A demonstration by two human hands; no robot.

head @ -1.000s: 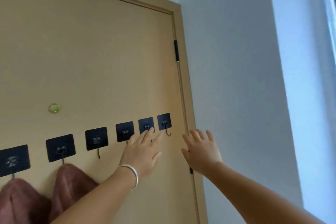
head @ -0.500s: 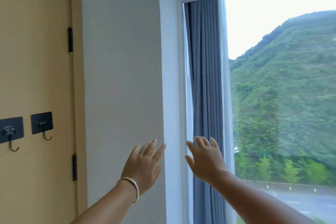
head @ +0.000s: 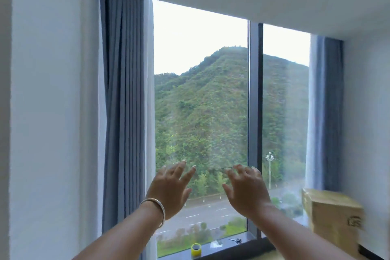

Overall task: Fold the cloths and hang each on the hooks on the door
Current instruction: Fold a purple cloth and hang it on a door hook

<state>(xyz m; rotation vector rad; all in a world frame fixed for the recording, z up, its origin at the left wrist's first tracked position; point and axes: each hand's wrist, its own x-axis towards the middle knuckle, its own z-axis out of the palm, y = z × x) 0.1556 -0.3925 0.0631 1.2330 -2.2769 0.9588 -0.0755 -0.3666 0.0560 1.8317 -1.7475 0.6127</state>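
At the far left stood a white wall [head: 48,112], bare from top to bottom. Next to it a grey curtain [head: 123,101] hung in straight pleats down the left edge of the window [head: 200,91], with a paler sheer strip just beside it. Through the glass a green hill [head: 211,101] rose against a pale sky, and a road [head: 211,213] ran along its foot.

In front of the left pane the left hand [head: 171,190] was raised, back toward the camera, its fingers spread and loose, holding nothing. A silver bangle [head: 157,210] circled that wrist. Low on the sill [head: 223,250] sat a small yellow roll of tape [head: 195,249], and a little to its right lay a pair of scissors [head: 236,240].

The right hand [head: 245,192] was lifted at about the same height, near the left one but apart from it, fingers slightly bent and relaxed, also holding nothing. Behind it the dark window post [head: 255,122] split the two panes. Farther right a second grey curtain [head: 325,112] hung at the window's edge, and below it stood a cardboard box [head: 333,217], blurred, near the right wall.

The cloths, the hooks and the door did not show anywhere in this view, so their place could not be told.
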